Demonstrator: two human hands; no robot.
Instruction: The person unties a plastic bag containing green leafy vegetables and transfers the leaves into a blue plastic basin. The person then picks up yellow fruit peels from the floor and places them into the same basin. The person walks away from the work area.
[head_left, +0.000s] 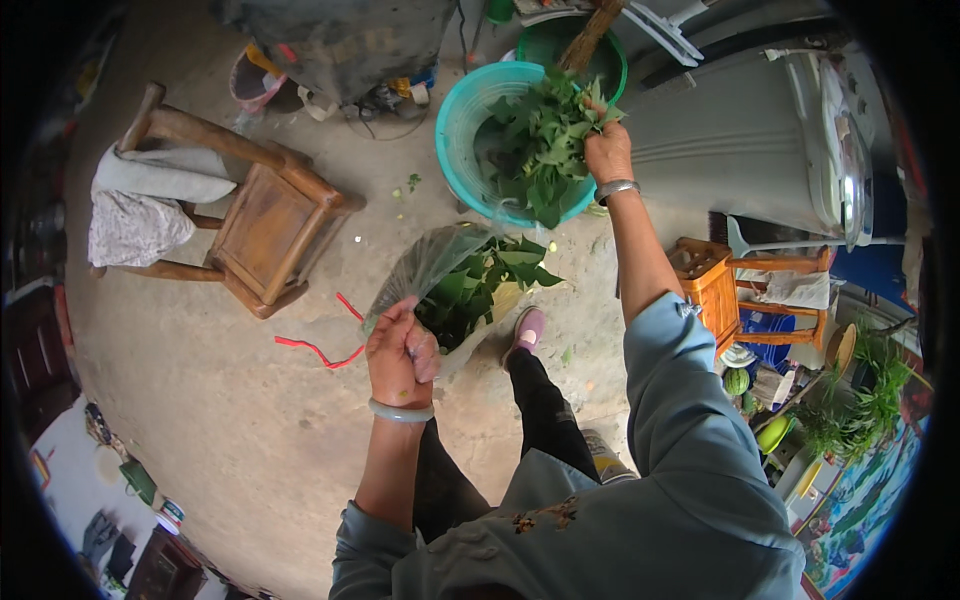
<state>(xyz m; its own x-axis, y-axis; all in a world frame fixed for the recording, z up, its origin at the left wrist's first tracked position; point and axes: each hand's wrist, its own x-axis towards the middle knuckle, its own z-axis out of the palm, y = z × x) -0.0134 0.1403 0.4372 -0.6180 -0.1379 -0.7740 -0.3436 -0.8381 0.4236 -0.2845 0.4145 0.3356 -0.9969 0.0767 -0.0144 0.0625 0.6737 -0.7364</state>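
My left hand (401, 349) grips the edge of a clear plastic bag (420, 259) with leafy greens (480, 289) inside. A red tie (319, 355) shows beside that hand. Farther forward, my right hand (609, 150) holds a bunch of green leaves (559, 139) over a turquoise plastic basin (456, 161). More leaves are in the basin beneath the bunch; where the held ones end cannot be told. The bag is just on the near side of the basin.
A wooden chair (266, 225) with cloths over it stands at the left. At the right are a washing machine (735, 142) and a smaller wooden chair (705, 292). Behind the basin is a green basket (619, 64). Leaf scraps lie on the concrete floor (300, 420).
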